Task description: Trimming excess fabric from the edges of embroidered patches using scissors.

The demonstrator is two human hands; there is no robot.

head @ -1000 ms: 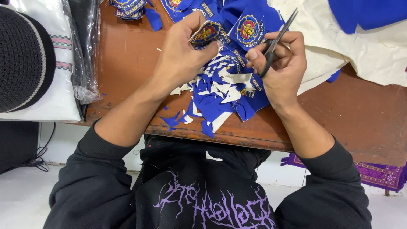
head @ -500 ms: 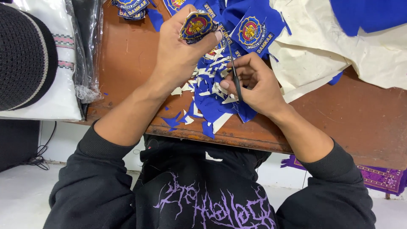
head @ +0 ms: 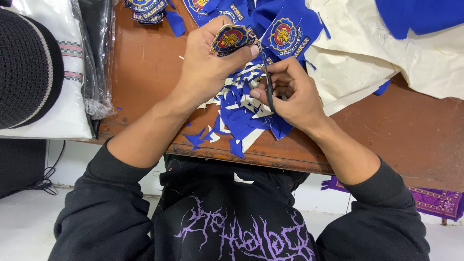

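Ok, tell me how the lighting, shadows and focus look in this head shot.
Head view: soft, even light, with only faint shadows under the left hand and right hand; the small scissors and round embroidered patch are sharp; mild glare on the plastic wrap; no clear motion blur; the wooden table edge runs slightly tilted.

Lighting: bright, even, from above; soft shadows under my left hand (head: pixel 205 72) and right hand (head: pixel 290 94). Glare: mild sheen on the plastic wrap (head: pixel 94 58). Focus: sharp at centre; slight softness at my sleeves. Distortion: slight wide-angle stretch at the edges.
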